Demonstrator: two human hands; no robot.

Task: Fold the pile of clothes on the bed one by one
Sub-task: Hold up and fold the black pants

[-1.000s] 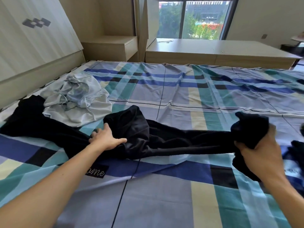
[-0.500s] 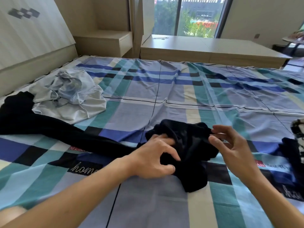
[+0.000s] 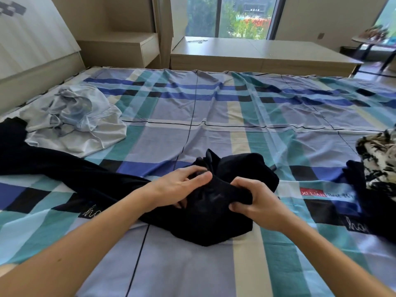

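A long black garment (image 3: 214, 213) lies across the checked bed sheet (image 3: 214, 108), stretched out to the far left and bunched into a heap in the middle. My left hand (image 3: 182, 189) rests on the left side of the heap with its fingers pinching the cloth. On the heap's right side my right hand (image 3: 255, 202) is closed on a fold. A crumpled pale grey garment (image 3: 72, 118) sits at the left, partly on the black one. A black-and-white patterned garment (image 3: 379, 159) lies at the right edge over more dark cloth (image 3: 360, 189).
A headboard (image 3: 32, 67) runs along the left. Beyond the bed stand a bedside cabinet (image 3: 126, 48) and a low wooden platform (image 3: 257, 54) under the window. A dark chair (image 3: 372, 43) stands at the far right.
The black garment's right end was carried left and bunched into a heap in the middle. My right hand, with spread fingers half a second ago, has closed on the heap; my left hand shifted right.
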